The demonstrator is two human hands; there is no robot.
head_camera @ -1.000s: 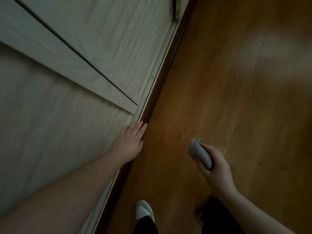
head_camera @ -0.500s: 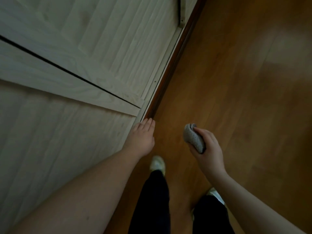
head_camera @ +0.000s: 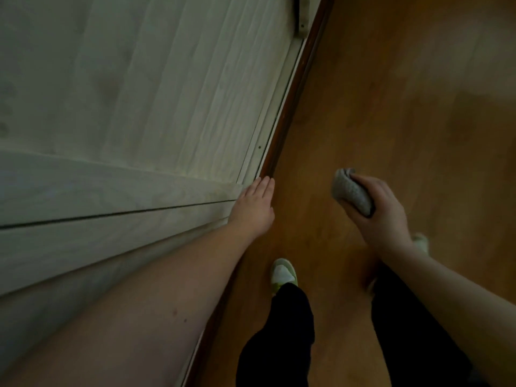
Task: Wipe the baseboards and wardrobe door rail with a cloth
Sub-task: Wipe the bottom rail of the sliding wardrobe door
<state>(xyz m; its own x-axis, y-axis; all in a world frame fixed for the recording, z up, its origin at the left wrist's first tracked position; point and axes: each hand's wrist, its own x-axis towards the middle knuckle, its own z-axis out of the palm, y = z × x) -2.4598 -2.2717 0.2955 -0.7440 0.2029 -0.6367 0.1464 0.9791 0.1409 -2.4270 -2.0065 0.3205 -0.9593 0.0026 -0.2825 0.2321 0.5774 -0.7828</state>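
Bare wood floor (head_camera: 405,113) open from 12 to 3 o'clock; wardrobe door (head_camera: 139,93) walls off 9 to 12, rail (head_camera: 275,118) along its foot; legs (head_camera: 282,344) crowd 6 o'clock.

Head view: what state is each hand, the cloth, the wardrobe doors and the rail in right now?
Left hand: fingers straight, flat against the door edge by the rail.
Right hand: grips the cloth, held above the floor.
Cloth: grey, rolled up, touching neither rail nor baseboard.
Wardrobe doors: overlapping, one panel in front of the other.
Rail: exposed ahead of the left hand.
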